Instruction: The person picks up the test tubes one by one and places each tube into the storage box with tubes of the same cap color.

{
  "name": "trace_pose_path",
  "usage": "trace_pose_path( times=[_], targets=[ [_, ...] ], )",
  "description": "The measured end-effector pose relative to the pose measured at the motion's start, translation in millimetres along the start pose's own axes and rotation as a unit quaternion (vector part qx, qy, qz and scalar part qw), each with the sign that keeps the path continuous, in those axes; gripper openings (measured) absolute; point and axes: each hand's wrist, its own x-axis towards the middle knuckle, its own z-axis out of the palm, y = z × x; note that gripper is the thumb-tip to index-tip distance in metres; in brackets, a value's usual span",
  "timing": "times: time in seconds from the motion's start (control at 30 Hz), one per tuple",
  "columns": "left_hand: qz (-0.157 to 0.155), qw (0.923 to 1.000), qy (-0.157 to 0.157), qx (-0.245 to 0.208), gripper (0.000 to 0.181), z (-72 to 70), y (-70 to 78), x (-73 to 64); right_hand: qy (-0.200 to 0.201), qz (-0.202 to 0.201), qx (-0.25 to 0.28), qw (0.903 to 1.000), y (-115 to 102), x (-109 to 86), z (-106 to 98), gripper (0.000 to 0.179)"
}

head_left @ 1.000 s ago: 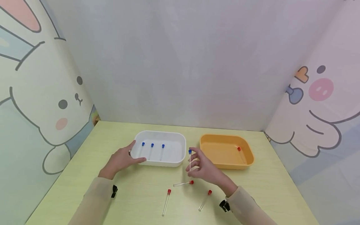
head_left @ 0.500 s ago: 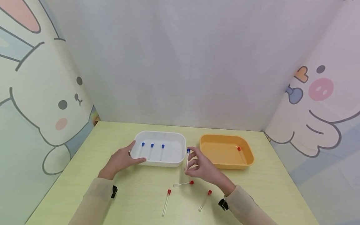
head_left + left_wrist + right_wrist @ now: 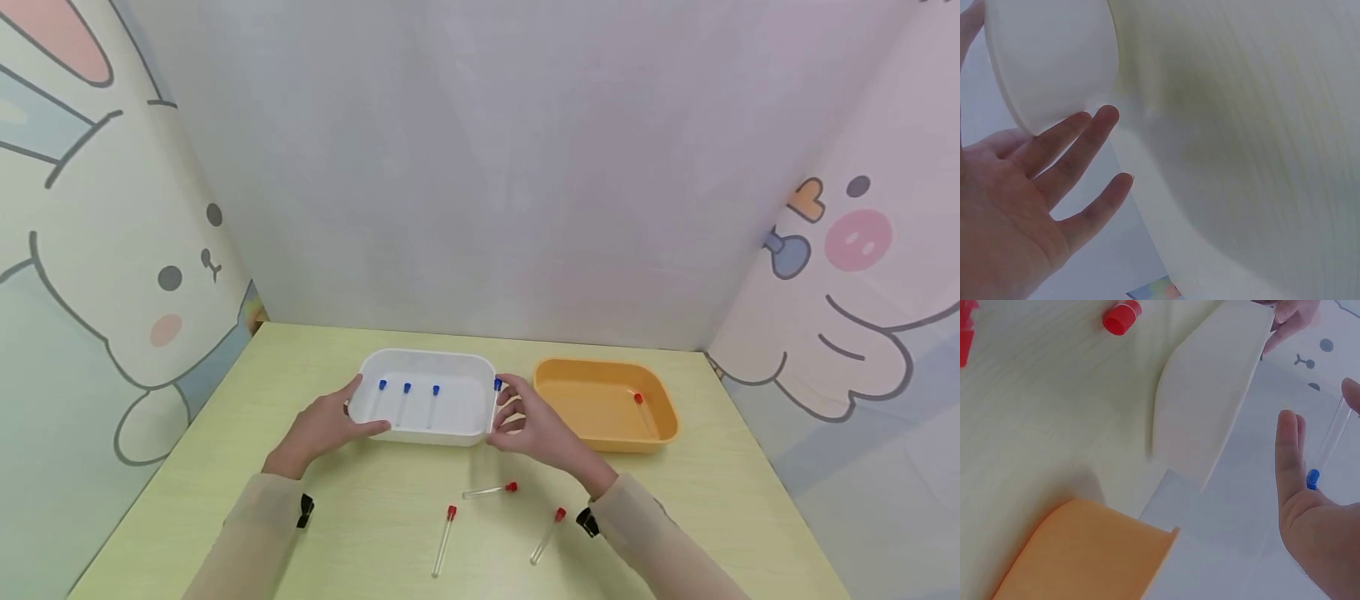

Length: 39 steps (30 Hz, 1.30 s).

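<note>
My left hand (image 3: 324, 427) grips the left end of the white tray (image 3: 463, 400), thumb along its front rim. In the left wrist view, several fingers (image 3: 1066, 150) stretch out against the tray's underside and wall. Inside the tray lie three blue-capped test tubes (image 3: 432, 408) side by side. My right hand (image 3: 542, 429) pinches another blue-capped test tube (image 3: 494, 408) lengthwise, with the index finger at its blue cap and the thumb at the bottom end. That tube overlaps the tray's right rim in the head view. The right wrist view shows its blue cap (image 3: 1313, 479) near the palm.
An orange tray (image 3: 585, 400) stands to the right, with one red-capped test tube (image 3: 643, 412) inside. Three red-capped test tubes lie on the table in front: one crosswise (image 3: 489, 492), one at the front (image 3: 444, 542), one by the right sleeve (image 3: 547, 537).
My right hand has moved left and away from me, carrying the blue-capped test tube from the gap between the trays to the white tray's right rim. The left hand has stayed put.
</note>
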Motion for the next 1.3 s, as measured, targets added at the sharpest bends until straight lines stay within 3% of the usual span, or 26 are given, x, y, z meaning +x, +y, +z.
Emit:
trace_pose_path(
  times=[0.37, 0.73, 1.0, 1.3],
  targets=[
    [0.003, 1.0, 0.002, 0.004, 0.124, -2.1, 1.2, -0.8, 0.022, -0.013, -0.065, 0.9976, -4, 23.7, -5, 0.091],
    [-0.004, 1.0, -0.001, -0.005, 0.124, -1.9, 3.0, -0.6, 0.03, 0.012, -0.135, 0.9902, 0, 47.5, -1, 0.09],
    [-0.002, 0.9999, 0.003, -0.012, 0.122, 0.1, 1.7, 0.2, 0.012, 0.028, -0.192, 0.9808, 6, 66.6, 4, 0.089],
    [-0.002, 0.9998, 0.001, -0.017, 0.124, -2.3, 2.7, -1.5, -0.012, 0.048, -0.204, 0.9778, 14, 83.0, 16, 0.088]
  ],
)
